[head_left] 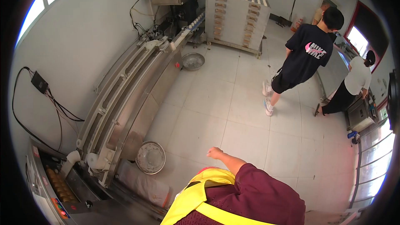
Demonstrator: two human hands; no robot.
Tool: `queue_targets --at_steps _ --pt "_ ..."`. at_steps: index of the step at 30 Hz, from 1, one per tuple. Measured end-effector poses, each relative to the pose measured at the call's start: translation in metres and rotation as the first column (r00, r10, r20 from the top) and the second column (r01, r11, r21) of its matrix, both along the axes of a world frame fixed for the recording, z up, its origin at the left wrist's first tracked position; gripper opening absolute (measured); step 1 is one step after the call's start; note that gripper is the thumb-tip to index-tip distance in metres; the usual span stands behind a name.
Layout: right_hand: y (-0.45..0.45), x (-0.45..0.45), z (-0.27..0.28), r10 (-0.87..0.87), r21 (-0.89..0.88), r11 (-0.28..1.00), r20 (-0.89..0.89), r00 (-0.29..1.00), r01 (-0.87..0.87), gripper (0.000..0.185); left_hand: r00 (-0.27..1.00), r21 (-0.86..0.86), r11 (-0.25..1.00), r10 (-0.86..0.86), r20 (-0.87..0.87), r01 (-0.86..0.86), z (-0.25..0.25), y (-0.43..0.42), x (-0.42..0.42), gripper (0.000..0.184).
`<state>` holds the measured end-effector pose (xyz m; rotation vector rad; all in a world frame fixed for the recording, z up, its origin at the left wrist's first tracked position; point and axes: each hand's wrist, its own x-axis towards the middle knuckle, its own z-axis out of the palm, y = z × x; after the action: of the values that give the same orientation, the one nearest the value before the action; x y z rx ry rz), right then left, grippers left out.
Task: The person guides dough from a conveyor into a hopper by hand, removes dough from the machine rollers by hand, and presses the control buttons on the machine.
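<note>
My right hand (214, 153) reaches out from a maroon sleeve (268, 191), above the tiled floor and in front of my yellow apron (204, 185). Its fingers are curled into a loose fist, with no object showing in them. It touches nothing that I can see. The nearest object is a round metal basin (150, 157) on the floor to its left, beside a long steel conveyor machine (135, 104). My left hand is out of view.
A second metal basin (193, 61) sits near a wheeled stack of trays (237, 21). One person in dark clothes (306, 54) stands beyond; another in a white top (358, 75) is at a right-hand counter. Round brown pieces (60, 185) lie in the lower-left machine.
</note>
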<state>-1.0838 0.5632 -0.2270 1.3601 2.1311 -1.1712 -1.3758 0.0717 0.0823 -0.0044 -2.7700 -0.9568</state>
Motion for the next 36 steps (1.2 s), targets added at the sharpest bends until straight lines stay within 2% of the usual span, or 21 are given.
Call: queue_targets --at_steps 5,12,14,17,20,26,29,32,34,36 --pt "-0.005 -0.006 0.0 0.003 -0.031 1.0 -0.028 1.0 -0.003 0.044 1.0 0.001 1.0 0.001 0.012 -0.001 -0.003 -0.001 -0.004 0.051" --pt "-0.006 0.0 0.016 0.091 0.039 0.995 -0.014 0.996 -0.09 0.045 1.0 0.004 1.0 0.008 0.022 -0.008 -0.008 0.003 -0.008 0.052" --pt "-0.003 0.002 0.008 0.119 0.05 0.992 -0.019 0.993 -0.118 0.045 1.0 0.004 1.0 0.011 0.023 -0.011 -0.01 0.002 -0.009 0.052" --pt "-0.005 0.009 0.002 0.07 0.094 0.993 -0.046 0.996 -0.066 0.045 1.0 0.002 1.0 0.015 0.019 -0.015 -0.009 0.003 -0.011 0.052" --pt "-0.008 0.018 -0.003 0.141 0.112 0.984 -0.015 0.99 -0.138 0.045 1.0 -0.006 1.0 0.019 0.016 -0.019 -0.008 0.003 -0.014 0.052" --pt "-0.015 0.037 -0.026 0.168 0.07 0.983 0.021 0.986 -0.169 0.047 0.999 -0.022 0.999 0.043 -0.016 -0.044 -0.001 -0.005 -0.018 0.053" --pt "-0.013 0.036 -0.029 0.12 0.071 0.99 0.029 0.992 -0.122 0.046 0.995 -0.038 0.996 0.074 -0.06 -0.076 0.012 -0.02 -0.024 0.054" --pt "0.0 0.006 -0.018 0.402 0.135 0.906 0.025 0.915 -0.402 0.046 0.98 -0.058 0.988 0.136 -0.143 -0.146 0.033 -0.059 -0.03 0.054" --pt "0.0 -0.037 0.003 0.308 0.124 0.948 -0.134 0.942 -0.292 0.044 0.952 -0.066 0.973 0.201 -0.232 -0.221 0.057 -0.104 -0.034 0.054" --pt "-0.001 -0.082 0.027 0.261 0.049 0.965 -0.303 0.916 -0.259 0.043 0.905 -0.087 0.939 0.291 -0.311 -0.332 0.084 -0.17 -0.031 0.055"
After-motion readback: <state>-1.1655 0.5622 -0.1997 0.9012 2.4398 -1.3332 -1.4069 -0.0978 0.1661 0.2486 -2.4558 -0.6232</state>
